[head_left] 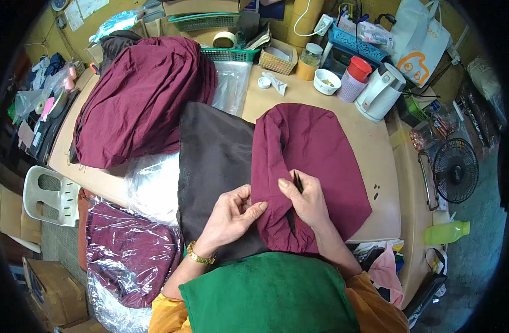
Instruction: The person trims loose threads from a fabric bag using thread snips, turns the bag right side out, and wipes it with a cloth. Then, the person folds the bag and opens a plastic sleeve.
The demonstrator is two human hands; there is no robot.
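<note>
A maroon fabric piece with a black part lies spread on the table in front of me. My left hand pinches the maroon cloth's left edge between thumb and fingers. Just to its right, my right hand is closed around a small dark pointed tool, which looks like thread snips, with the thumb against the cloth. A fold of maroon fabric runs between the two hands.
A pile of maroon garments stands at the back left. Plastic-wrapped maroon cloth lies at lower left, near a white stool. Along the back are a basket, a jar, a bowl, a red-lidded container and a kettle.
</note>
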